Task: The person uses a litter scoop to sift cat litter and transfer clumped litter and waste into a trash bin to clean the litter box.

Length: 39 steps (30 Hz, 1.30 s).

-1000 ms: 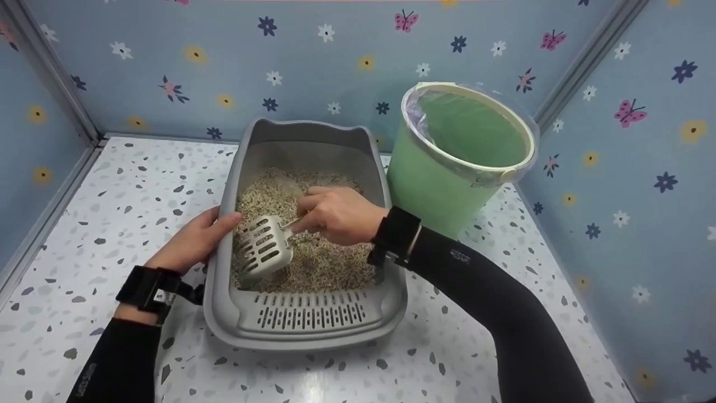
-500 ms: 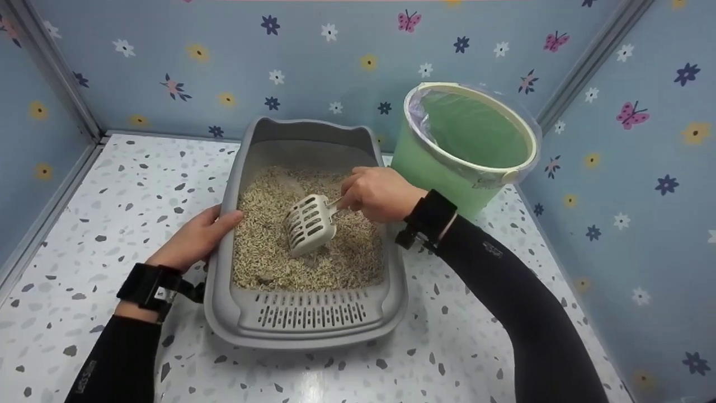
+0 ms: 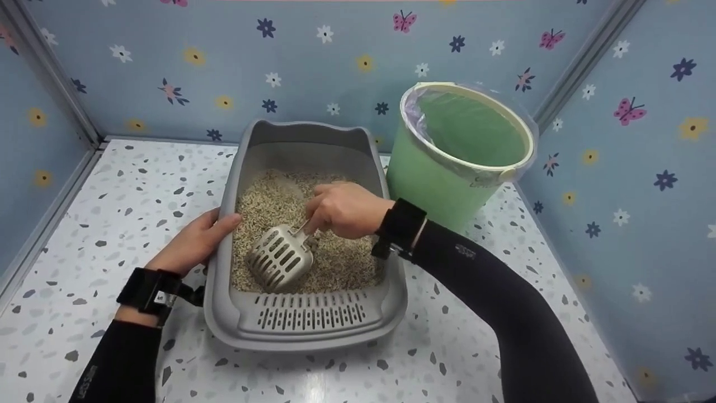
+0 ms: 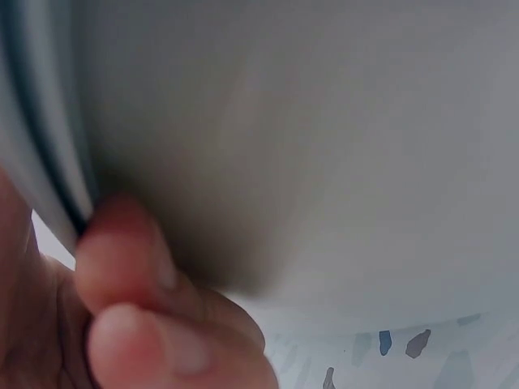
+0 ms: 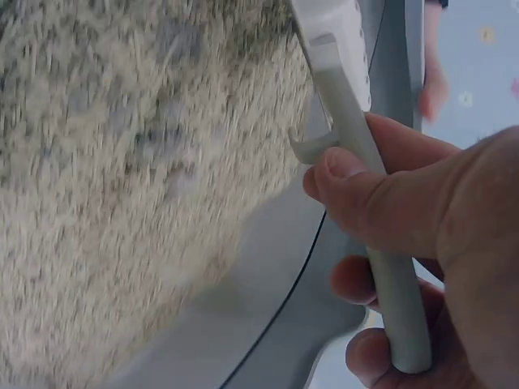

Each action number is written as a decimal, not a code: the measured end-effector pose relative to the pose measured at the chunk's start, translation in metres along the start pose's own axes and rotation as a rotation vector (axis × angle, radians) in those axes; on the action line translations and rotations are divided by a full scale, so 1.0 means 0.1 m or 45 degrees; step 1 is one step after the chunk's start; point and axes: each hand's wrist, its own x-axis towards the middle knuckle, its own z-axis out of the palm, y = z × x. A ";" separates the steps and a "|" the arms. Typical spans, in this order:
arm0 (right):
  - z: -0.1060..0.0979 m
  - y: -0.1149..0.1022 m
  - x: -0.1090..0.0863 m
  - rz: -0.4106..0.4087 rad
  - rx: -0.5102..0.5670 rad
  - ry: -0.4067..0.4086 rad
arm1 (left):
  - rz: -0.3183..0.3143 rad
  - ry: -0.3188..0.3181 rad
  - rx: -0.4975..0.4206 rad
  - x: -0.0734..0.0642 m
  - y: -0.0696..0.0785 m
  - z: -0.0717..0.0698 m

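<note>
A grey litter box (image 3: 305, 330) holds tan pellet litter (image 3: 268, 201). My left hand (image 3: 193, 240) grips its left rim, thumb over the edge; the left wrist view shows fingertips (image 4: 130, 259) curled against the outer wall below the rim. Over the litter, my right hand (image 3: 349, 210) holds a pale slotted litter scoop (image 3: 281, 257) by its handle. The scoop's head is tilted down to the left, its lower edge at the litter near the box's front left. In the right wrist view, thumb and fingers wrap the scoop's handle (image 5: 353, 121).
A green bin (image 3: 442, 184) with a clear plastic liner stands right of the litter box, against the back. Floral panels (image 3: 313, 61) close in the back and sides. The box stands on a white speckled surface (image 3: 140, 190).
The scoop went from the left side of the box to the middle, then back toward the front left, with its head turned. My left hand stays on the rim.
</note>
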 end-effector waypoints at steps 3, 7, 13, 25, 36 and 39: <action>-0.02 0.15 -0.06 0.068 -0.005 0.003 | 0.001 -0.005 -0.009 0.00 -0.01 0.02; -0.09 0.32 -0.17 0.144 0.021 -0.018 | 0.014 -0.007 -0.001 0.00 0.00 0.02; -0.23 0.38 -0.35 0.322 0.096 -0.080 | 0.017 -0.012 0.016 0.01 0.02 0.01; -0.44 0.22 -0.38 0.621 0.080 -0.124 | 0.001 -0.008 0.027 0.03 -0.03 -0.01; -0.09 -0.06 -0.14 0.590 -0.213 -0.110 | 0.013 -0.015 -0.030 0.00 -0.02 0.03; -0.14 -0.12 -0.23 0.574 -0.236 -0.110 | 0.027 -0.010 -0.013 0.01 0.00 0.02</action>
